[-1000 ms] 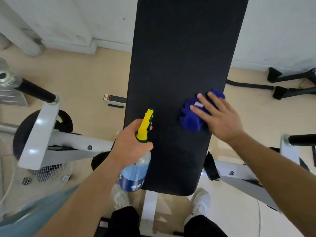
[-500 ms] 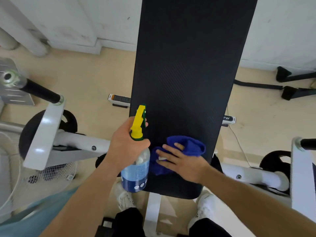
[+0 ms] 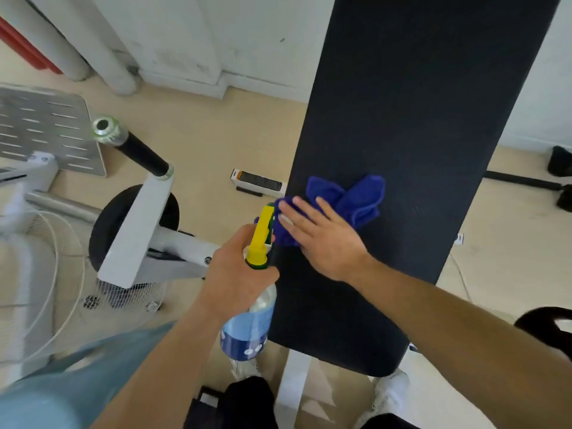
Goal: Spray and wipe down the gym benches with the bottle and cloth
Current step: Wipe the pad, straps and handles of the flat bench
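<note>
On beige floor (image 3: 198,144): black bench (image 3: 402,125), white wall (image 3: 192,35) behind.

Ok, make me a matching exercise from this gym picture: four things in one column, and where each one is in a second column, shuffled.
1. spray bottle
2. cloth
3. bench
4. small box

A. on the floor, left of the bench
B. under the flat fingers of the right hand
C. gripped by the left hand
D. beneath the cloth

Pairs: 1-C, 2-B, 3-D, 4-A
</note>
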The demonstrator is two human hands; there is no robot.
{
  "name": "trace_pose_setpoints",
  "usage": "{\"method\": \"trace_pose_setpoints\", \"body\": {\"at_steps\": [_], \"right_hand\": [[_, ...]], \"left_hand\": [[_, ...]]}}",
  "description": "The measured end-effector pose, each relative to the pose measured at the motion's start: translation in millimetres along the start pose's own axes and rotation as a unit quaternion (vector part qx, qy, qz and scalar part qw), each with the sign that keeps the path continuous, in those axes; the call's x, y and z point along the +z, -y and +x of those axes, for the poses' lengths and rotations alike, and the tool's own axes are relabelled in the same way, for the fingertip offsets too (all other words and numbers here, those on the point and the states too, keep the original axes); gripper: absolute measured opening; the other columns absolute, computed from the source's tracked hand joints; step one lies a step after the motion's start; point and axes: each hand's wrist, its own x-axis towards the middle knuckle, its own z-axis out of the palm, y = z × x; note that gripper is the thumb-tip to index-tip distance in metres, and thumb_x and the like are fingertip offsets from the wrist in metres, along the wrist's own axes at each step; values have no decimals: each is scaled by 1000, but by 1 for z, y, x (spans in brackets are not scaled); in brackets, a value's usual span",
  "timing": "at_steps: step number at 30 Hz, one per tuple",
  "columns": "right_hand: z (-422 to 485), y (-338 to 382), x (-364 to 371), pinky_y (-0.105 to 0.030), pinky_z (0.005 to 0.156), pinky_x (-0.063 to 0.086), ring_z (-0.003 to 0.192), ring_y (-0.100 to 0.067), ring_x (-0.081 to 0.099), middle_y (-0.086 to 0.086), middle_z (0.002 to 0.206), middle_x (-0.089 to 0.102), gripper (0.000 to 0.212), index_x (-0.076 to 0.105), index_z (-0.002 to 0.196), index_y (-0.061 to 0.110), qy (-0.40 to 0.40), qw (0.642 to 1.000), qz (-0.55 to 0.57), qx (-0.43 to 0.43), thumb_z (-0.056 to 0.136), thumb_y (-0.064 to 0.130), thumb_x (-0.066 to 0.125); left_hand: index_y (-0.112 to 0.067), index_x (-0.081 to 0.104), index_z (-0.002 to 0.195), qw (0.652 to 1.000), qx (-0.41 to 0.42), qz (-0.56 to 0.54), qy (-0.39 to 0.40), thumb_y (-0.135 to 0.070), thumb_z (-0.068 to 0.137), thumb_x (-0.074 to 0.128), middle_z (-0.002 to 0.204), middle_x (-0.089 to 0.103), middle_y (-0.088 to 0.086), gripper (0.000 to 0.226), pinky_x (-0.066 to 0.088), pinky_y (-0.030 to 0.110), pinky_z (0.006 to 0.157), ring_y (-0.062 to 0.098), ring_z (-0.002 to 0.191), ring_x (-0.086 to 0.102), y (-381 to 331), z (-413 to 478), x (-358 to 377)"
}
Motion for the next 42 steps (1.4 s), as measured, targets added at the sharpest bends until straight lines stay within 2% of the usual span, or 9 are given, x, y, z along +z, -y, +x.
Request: {"method": "trace_pose_setpoints", "body": {"at_steps": [5,8,11,18,24,27,31,38,42], "right_hand": [[-81,37,41,-45,123,-9,153,-23,2,1,165,9,73,25,156,20,125,979,-35,-160,91,30,58],[-83,-2,18,-47,122,13,148,-26,30,0,160,31,59,46,148,19,106,968,-79,-212,89,21,49],[-52,-60,-21,-49,115,30,144,-32,38,-5,158,38,58,52,145,15,44,989,-96,-108,88,17,37],[16,-95,-77,-45,100,50,153,-21,15,4,166,15,61,27,157,19,-44,987,11,156,99,10,46],[41,-56,-66,-44,118,32,154,-22,9,2,167,12,55,25,158,17,-53,976,63,202,104,19,39],[39,-24,-45,-47,123,19,153,-29,11,-6,166,17,57,26,157,13,-45,986,39,155,103,21,42],[-7,52,20,-49,119,24,148,-33,28,-10,161,31,66,37,152,11,34,998,17,-42,90,17,59],[-118,52,57,-45,111,39,144,-25,39,0,156,29,61,49,146,18,158,943,-5,-293,88,24,67],[-60,-32,17,-51,106,44,137,-38,47,-10,151,47,48,57,138,9,10,978,-49,-201,92,9,43]], "left_hand": [[-31,62,107,1000,0,6,-6,-6,74,74,77,66,-12,43,42,7,63,-1,73,60,5,-5,-1],[-33,60,103,1000,-12,2,16,-5,74,74,74,63,-15,42,42,10,60,0,67,58,9,-11,2],[-36,60,104,999,-20,5,46,-9,74,74,74,63,-23,44,43,19,65,5,66,58,18,-17,8],[-35,61,103,995,-55,8,77,-9,75,75,73,57,-16,41,39,18,64,5,65,54,48,-44,25],[-38,57,89,990,-89,34,106,-20,64,71,81,67,-14,34,51,29,72,10,77,65,81,-66,36],[-42,56,88,990,-95,28,100,-26,60,67,81,68,-16,34,53,31,75,8,78,65,92,-75,34],[-51,57,94,994,-95,12,61,-22,64,69,68,60,-22,43,49,34,68,9,64,55,99,-80,20],[-49,52,93,997,-61,19,47,-22,61,68,72,59,-34,45,37,25,64,-3,66,55,80,-65,0],[-46,56,94,997,-70,11,40,-22,62,68,74,60,-28,42,40,26,66,6,71,56,77,-61,5]]}}
